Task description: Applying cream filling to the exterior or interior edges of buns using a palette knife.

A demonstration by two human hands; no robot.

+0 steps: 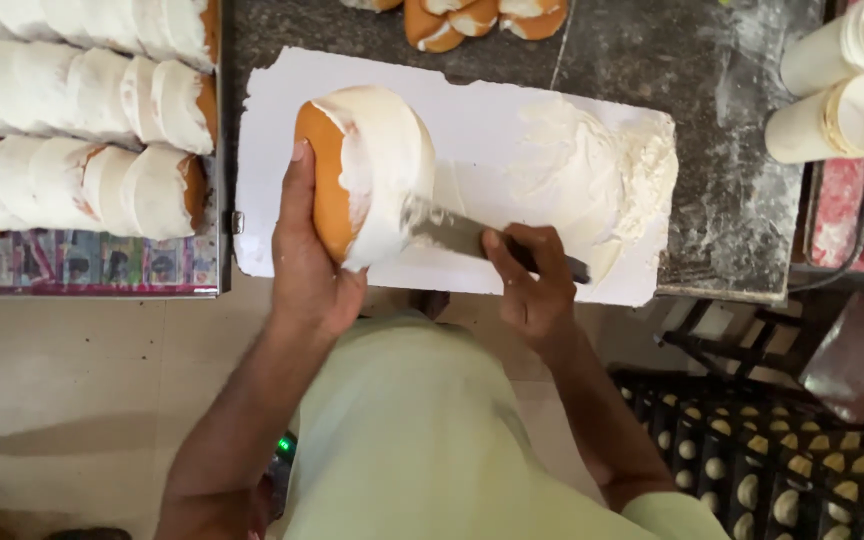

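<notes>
Just left of the frame's centre, the left hand (310, 262) grips a round, golden-brown bun (357, 175) from behind and below, its cut face thickly coated in white cream; the palm and most fingers are hidden behind the bun, with only the thumb showing along its left edge. The right hand (530, 282) is clenched around the dark handle of a steel knife (452, 232), whose blade lies flat against the bun's lower right; the blade tip is buried in cream and cannot be made out.

Both are held over a white rectangular board (472, 130), which carries a large mound of white cream (602, 185) at centre right. The board rests on a dark, flour-dusted counter (732, 120).

At upper left, rows of cream-filled buns (82, 110) lie on a tray, cut off by the frame edge. More buns at top centre are only partly visible. Two white paper rolls (837, 90) sit at upper right. A dark crate (782, 460) at lower right holds pale round items too small to identify.
</notes>
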